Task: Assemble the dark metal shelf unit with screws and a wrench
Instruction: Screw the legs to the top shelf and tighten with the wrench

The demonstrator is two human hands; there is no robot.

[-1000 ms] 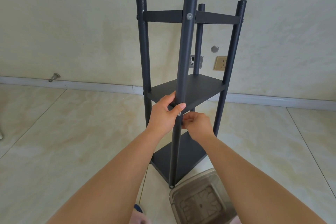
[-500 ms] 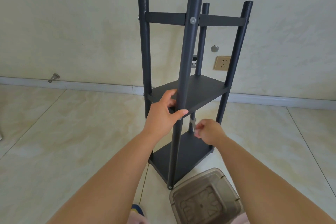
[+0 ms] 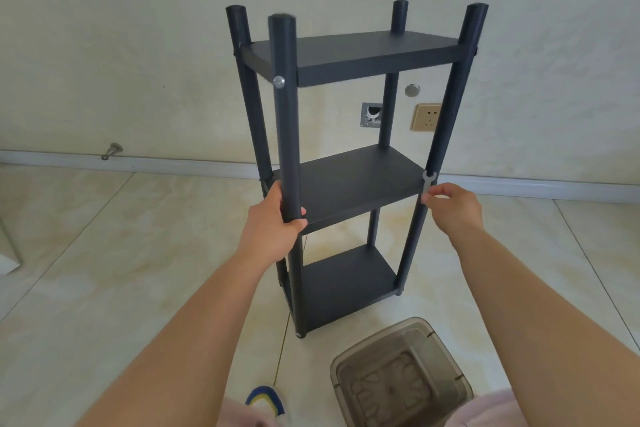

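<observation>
1. The dark metal shelf unit (image 3: 349, 180) stood upright on the pale tiled floor (image 3: 104, 253), close to a cream wall, with three flat shelves fixed between four round posts.
2. The left hand (image 3: 275, 218) was wrapped around the near left post (image 3: 287, 135) at the level of the middle shelf (image 3: 356, 180), fingers behind the post and thumb across its front.
3. A silver screw head (image 3: 278, 81) showed on that same post where the top shelf (image 3: 349, 52) joined it.
4. The right hand (image 3: 453, 206) was held at the near right post (image 3: 446, 114), fingertips pinching the lower end of a small grey open-ended wrench (image 3: 428, 184).
5. The wrench stood nearly upright, its forked end up against the right corner of the middle shelf; whether the fork was actually seated on a screw could not be made out, since the corner was slightly blurred.
6. The two hands were well apart, one at each front post.
7. A smoky translucent plastic container (image 3: 401, 374) sat on the floor just in front of the unit, toward the right.
8. On the wall behind the unit were a gold-coloured socket (image 3: 426, 116), a small metal plate (image 3: 371, 114) and a round silver cap (image 3: 412, 90).
9. A metal doorstop (image 3: 112, 151) projected from the baseboard at the left.
10. A blue, white and yellow shoe tip (image 3: 266, 400) showed at the bottom edge.
</observation>
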